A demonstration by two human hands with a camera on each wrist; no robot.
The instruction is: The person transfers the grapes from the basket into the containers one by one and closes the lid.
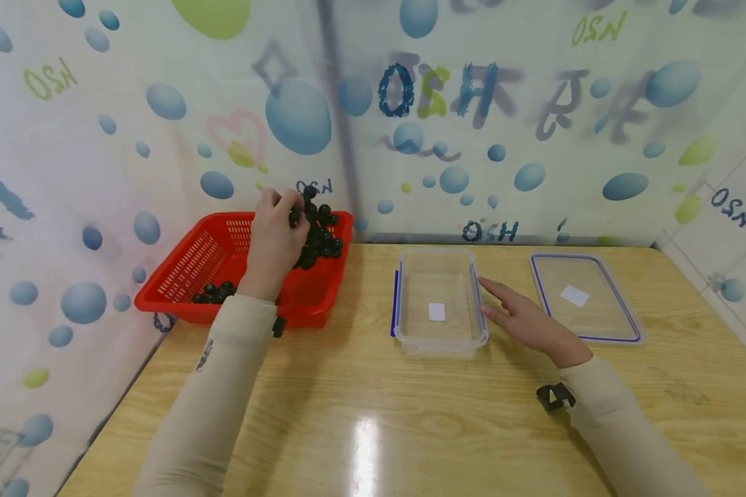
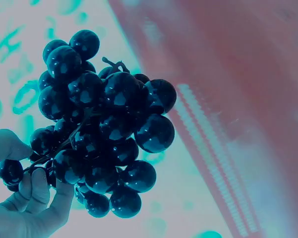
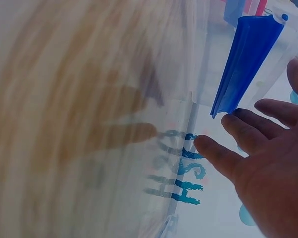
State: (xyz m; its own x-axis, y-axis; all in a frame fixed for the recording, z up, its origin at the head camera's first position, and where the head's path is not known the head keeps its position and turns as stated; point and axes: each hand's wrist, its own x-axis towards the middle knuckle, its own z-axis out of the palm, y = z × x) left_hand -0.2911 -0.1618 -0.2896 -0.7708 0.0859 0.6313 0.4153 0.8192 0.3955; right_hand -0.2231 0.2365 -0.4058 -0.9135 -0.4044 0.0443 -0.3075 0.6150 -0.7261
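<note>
A bunch of dark grapes (image 1: 320, 238) hangs from my left hand (image 1: 276, 235), which pinches it by the stem end above the red basket (image 1: 311, 304). Up close in the left wrist view, the round grapes (image 2: 121, 91) fill the middle, with thumb and fingers of the left hand (image 2: 34, 198) around the stem. More dark grapes (image 1: 216, 293) lie in the basket's near left corner. My right hand (image 1: 525, 317) has its fingers extended at the right side of a clear plastic container (image 1: 438, 338). In the right wrist view, its fingertips (image 3: 230, 119) are beside the blue latch (image 3: 248, 64).
A clear lid (image 1: 597, 317) with a blue seal lies flat on the wooden table (image 1: 373, 400), right of the container. White labels mark both container and lid. Behind the table hangs a patterned sheet (image 1: 522, 138) with blue drops.
</note>
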